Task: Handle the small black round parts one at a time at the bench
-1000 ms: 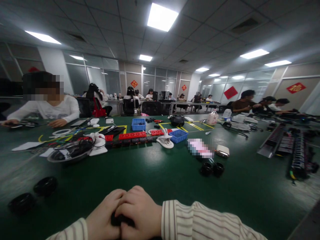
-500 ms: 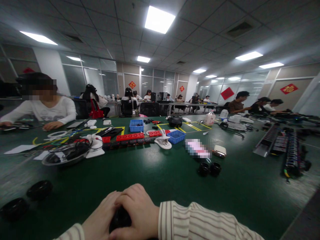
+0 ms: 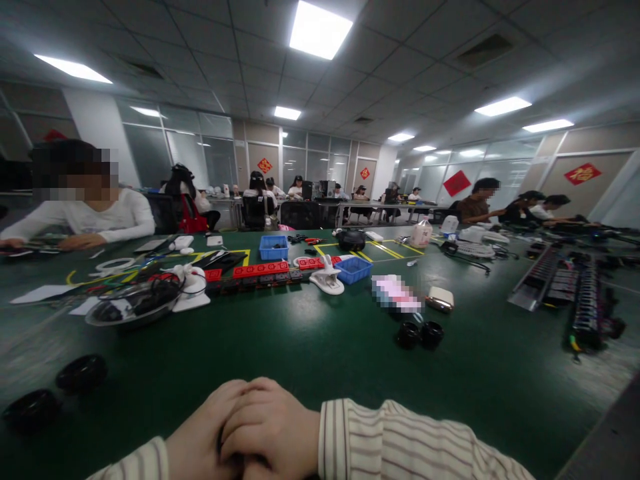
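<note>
At the bottom centre my right hand is closed, its fingers curled over my left hand. My left hand is closed too, its fingers mostly hidden. A dark sliver of a glossy black round part shows between the two hands; the rest of it is covered by my fingers. To the left on the green table lie two black rings, one nearer and one farther. Ahead to the right, two smaller black rings sit side by side.
On the green table stand a clear bowl with black items, a white clip, red-topped strips and blue bins. A cream case lies right. Wired boards lie far right. A person sits left.
My right-hand fingers have closed down over my left hand, covering most of the black part that showed between them. The view has shifted slightly.
</note>
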Demonstrator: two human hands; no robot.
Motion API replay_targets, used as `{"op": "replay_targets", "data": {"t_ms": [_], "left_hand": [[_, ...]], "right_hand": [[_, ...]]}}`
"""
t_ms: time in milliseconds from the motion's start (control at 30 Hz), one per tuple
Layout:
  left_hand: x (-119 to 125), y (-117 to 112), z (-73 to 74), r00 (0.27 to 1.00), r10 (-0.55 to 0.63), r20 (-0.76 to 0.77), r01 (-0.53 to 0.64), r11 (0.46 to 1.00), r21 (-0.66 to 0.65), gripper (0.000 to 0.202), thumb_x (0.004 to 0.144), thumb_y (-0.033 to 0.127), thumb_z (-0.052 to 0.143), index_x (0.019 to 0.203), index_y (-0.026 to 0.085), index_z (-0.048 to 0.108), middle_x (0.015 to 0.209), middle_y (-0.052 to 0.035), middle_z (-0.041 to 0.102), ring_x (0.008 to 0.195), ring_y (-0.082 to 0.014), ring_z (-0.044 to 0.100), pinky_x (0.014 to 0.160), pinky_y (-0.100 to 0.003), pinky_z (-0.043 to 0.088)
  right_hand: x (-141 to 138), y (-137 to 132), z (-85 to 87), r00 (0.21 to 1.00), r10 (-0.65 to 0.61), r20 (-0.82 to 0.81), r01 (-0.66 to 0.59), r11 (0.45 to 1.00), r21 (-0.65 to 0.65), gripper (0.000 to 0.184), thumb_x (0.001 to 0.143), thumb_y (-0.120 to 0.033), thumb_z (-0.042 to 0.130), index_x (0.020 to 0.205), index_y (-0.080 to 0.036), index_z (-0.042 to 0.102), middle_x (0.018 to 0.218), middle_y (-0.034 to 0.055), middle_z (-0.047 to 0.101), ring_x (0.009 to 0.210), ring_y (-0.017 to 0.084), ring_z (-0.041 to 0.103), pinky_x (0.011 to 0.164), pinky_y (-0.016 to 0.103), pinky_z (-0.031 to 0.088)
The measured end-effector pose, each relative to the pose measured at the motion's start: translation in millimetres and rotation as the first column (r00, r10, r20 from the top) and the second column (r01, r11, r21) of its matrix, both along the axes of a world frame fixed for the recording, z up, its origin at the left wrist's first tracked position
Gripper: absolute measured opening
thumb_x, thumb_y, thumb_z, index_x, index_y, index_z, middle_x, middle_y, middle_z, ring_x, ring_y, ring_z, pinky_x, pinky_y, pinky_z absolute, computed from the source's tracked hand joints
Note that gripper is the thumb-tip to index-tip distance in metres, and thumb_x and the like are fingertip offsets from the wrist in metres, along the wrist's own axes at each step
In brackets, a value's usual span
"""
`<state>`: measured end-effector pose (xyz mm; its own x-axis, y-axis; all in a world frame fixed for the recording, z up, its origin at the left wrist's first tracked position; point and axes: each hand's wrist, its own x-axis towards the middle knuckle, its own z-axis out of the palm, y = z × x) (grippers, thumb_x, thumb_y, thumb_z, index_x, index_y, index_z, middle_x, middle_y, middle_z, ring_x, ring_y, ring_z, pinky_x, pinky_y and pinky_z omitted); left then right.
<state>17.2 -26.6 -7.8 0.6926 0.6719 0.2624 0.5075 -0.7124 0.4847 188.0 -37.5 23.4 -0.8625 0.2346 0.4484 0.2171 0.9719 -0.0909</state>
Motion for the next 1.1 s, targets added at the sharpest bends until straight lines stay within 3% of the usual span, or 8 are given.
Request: {"op": "replay_targets", "data": {"t_ms": [133,233,333,400,533,767,900,1100], "left_hand": [[-3,0,-1.2,0.999,-0.029,0.019,0.029,1.0,0.002,0.062,0.055,0.022,0.063,0.115,0.021,0.048,0.118,-0.0068,0.05,0.11,-0.028,0.046,0.101,-0.043,0.034],[-4,-1,-0.2,1.0,-0.001,0.021,0.001,1.0,-0.012,0.065,0.054,0.039,0.072,0.112,0.022,0.049,0.116,-0.0076,0.05,0.107,-0.03,0.047,0.096,-0.045,0.038],[-4,-4,1.7,0.999,0.039,0.015,-0.039,0.999,-0.001,0.072,0.049,0.049,0.076,0.111,0.023,0.049,0.11,-0.0072,0.052,0.103,-0.0319,0.047,0.092,-0.047,0.04],[-2,-5,4.5,0.998,0.066,0.019,-0.066,0.998,-0.003,0.062,0.054,0.04,0.074,0.108,0.022,0.05,0.108,-0.0074,0.052,0.101,-0.0306,0.048,0.092,-0.046,0.04],[3,-7,12.9,0.998,0.07,-0.001,-0.07,0.994,-0.08,0.045,0.056,0.017,0.06,0.1,0.02,0.053,0.099,-0.0057,0.053,0.093,-0.0242,0.052,0.085,-0.039,0.045],[2,-2,11.7,1.0,-0.008,-0.003,0.008,0.998,-0.058,0.048,0.056,0.017,0.061,0.104,0.021,0.055,0.104,-0.0048,0.054,0.101,-0.0261,0.049,0.096,-0.042,0.038],[-1,-1,6.2,1.0,-0.021,0.018,0.022,1.0,-0.016,0.058,0.06,0.026,0.065,0.115,0.023,0.049,0.117,-0.0057,0.051,0.109,-0.0277,0.046,0.1,-0.043,0.034],[-2,-6,8.2,0.998,0.054,0.032,-0.053,0.998,-0.031,0.057,0.062,0.046,0.067,0.109,0.02,0.05,0.108,-0.0087,0.053,0.099,-0.0279,0.05,0.089,-0.043,0.043]], "right_hand": [[0,0,-4.9,0.986,-0.074,-0.153,0.073,0.997,-0.012,0.028,0.071,-0.032,0.049,0.096,-0.018,0.05,0.098,0.0015,0.06,0.099,0.014,0.05,0.101,0.032,0.026],[-1,1,-12.5,0.945,-0.206,-0.256,0.196,0.979,-0.061,0.044,0.07,-0.051,0.053,0.098,-0.017,0.049,0.096,0.0043,0.057,0.09,0.016,0.049,0.088,0.034,0.034],[-3,3,-19.9,0.906,-0.34,-0.251,0.326,0.941,-0.097,0.056,0.064,-0.066,0.055,0.091,-0.016,0.049,0.087,0.004,0.053,0.08,0.016,0.047,0.076,0.031,0.036],[-4,4,-22.1,0.902,-0.39,-0.188,0.378,0.921,-0.096,0.054,0.063,-0.066,0.057,0.085,-0.017,0.049,0.082,0.0024,0.051,0.077,0.016,0.046,0.073,0.03,0.035],[-3,3,-18.2,0.93,-0.347,-0.118,0.341,0.937,-0.07,0.034,0.069,-0.047,0.059,0.085,-0.018,0.053,0.085,0.002,0.053,0.079,0.015,0.046,0.073,0.03,0.034],[-1,0,-9.3,0.993,-0.034,-0.115,0.031,0.999,-0.035,0.022,0.067,-0.024,0.047,0.087,-0.019,0.053,0.089,-0.0014,0.06,0.093,0.014,0.048,0.092,0.031,0.031],[0,0,-9.4,0.978,-0.115,-0.175,0.107,0.993,-0.052,0.033,0.071,-0.033,0.05,0.1,-0.018,0.048,0.101,0.0019,0.057,0.101,0.015,0.047,0.098,0.034,0.028],[-1,1,-14.6,0.905,-0.331,-0.268,0.307,0.943,-0.131,0.054,0.068,-0.06,0.056,0.098,-0.016,0.047,0.095,0.006,0.052,0.089,0.018,0.047,0.081,0.032,0.036]]}}
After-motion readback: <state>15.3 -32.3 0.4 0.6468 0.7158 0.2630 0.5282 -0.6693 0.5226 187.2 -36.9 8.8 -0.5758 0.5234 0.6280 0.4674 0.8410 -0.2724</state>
